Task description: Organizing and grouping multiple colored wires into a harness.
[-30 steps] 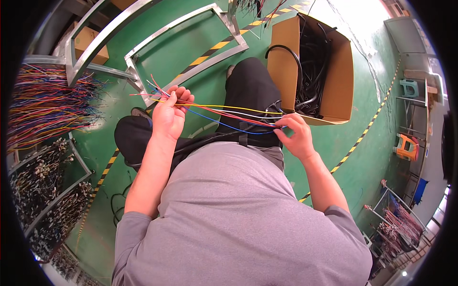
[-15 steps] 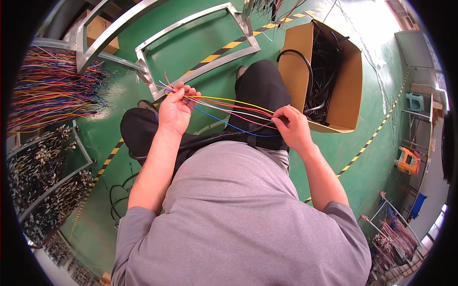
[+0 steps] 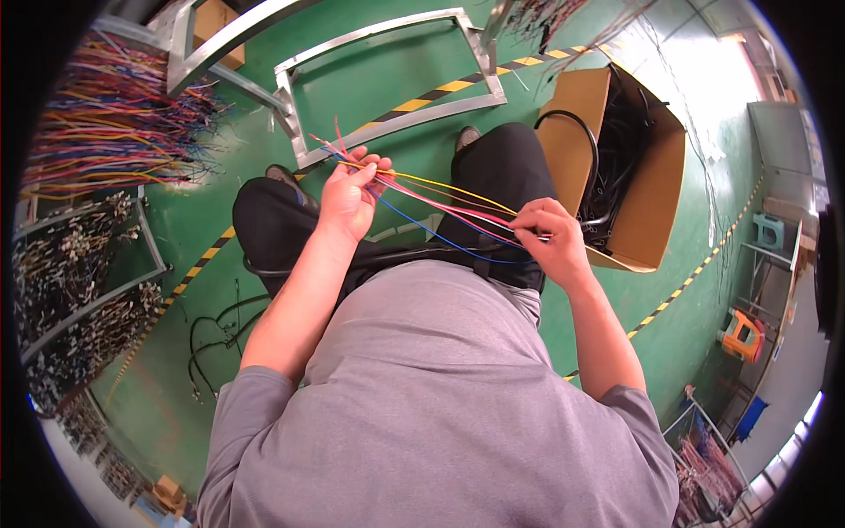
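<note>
A loose bundle of thin coloured wires point(image 3: 453, 209), in yellow, red, pink, white and blue, stretches between my hands above my lap. My left hand point(image 3: 354, 194) is closed round one end, thumb pressed on the strands, with short wire tips poking out beyond the fingers. At the other end my right hand point(image 3: 547, 231) pinches the wires between thumb and fingertips. The blue wire sags below the rest. A black cable sleeve point(image 3: 370, 262) lies across my lap; whether it joins the wires near my right hand is hidden.
An open cardboard box point(image 3: 656, 207) of black tubing stands at right. Ahead is a metal frame point(image 3: 396, 128) on the green floor. Many coloured wires point(image 3: 132, 123) hang at far left, above racks of connector-ended cables point(image 3: 79, 255). Black cables point(image 3: 207, 339) lie on the floor.
The view has shifted slightly, so the surroundings sit lower and further right. Both hands still hold the wires, and the strands at my right hand are bunched a little differently.
</note>
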The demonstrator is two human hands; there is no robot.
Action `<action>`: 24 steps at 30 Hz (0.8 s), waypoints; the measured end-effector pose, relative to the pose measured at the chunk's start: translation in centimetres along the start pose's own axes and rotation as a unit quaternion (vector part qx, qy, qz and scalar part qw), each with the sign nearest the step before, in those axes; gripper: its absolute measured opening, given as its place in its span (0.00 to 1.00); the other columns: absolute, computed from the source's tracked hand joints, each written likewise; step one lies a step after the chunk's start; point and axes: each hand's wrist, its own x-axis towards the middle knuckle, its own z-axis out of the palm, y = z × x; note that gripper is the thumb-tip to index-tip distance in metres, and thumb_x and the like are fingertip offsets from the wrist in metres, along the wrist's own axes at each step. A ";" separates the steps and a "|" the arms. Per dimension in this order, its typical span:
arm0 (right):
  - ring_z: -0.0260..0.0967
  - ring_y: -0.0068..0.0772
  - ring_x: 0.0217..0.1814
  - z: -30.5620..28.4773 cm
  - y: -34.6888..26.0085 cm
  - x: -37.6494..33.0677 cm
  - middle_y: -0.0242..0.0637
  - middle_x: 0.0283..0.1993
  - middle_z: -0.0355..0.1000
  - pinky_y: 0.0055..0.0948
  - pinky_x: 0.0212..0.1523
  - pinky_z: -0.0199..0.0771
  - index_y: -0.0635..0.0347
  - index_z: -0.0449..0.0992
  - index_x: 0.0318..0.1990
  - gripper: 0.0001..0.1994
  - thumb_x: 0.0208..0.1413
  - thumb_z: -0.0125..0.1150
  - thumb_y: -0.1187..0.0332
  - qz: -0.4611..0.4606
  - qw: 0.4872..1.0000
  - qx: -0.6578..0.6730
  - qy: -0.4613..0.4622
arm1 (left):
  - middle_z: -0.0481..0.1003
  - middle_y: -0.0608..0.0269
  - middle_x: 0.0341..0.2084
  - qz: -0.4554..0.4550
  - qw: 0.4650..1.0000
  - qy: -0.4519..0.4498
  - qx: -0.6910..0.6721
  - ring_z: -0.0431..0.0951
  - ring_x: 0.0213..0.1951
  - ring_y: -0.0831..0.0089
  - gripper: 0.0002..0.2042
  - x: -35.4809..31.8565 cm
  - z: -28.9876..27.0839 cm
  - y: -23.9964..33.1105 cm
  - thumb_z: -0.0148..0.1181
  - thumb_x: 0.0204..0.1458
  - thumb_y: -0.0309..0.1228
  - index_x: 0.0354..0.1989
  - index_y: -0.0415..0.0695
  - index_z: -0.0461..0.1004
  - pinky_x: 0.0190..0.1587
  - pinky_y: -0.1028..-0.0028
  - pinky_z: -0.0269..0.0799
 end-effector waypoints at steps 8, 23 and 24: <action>0.76 0.41 0.49 1.5 -1.3 0.5 0.35 0.46 0.80 0.37 0.52 0.77 0.58 0.87 0.43 0.06 0.59 0.69 0.74 -0.104 0.988 -0.107 -0.038 | 0.79 0.55 0.48 0.003 1.000 0.014 0.006 0.84 0.52 0.56 0.16 -0.5 0.3 0.2 0.57 0.66 0.16 0.60 0.40 0.68 0.56 0.56 0.83; 0.78 0.48 0.42 7.9 -4.0 7.1 0.38 0.40 0.79 0.41 0.44 0.79 0.58 0.83 0.42 0.06 0.61 0.67 0.69 -0.139 0.973 -0.179 -0.044 | 0.79 0.54 0.49 0.032 0.999 -0.009 0.033 0.83 0.54 0.56 0.16 -1.2 0.1 0.9 0.57 0.67 0.19 0.61 0.41 0.69 0.58 0.57 0.82; 0.78 0.45 0.42 8.3 -4.7 7.2 0.41 0.39 0.80 0.40 0.44 0.78 0.60 0.83 0.45 0.07 0.63 0.64 0.71 -0.078 0.987 -0.127 -0.055 | 0.79 0.52 0.50 0.015 0.999 -0.030 -0.006 0.83 0.55 0.53 0.16 -1.0 -0.3 0.9 0.56 0.67 0.19 0.62 0.41 0.68 0.59 0.55 0.82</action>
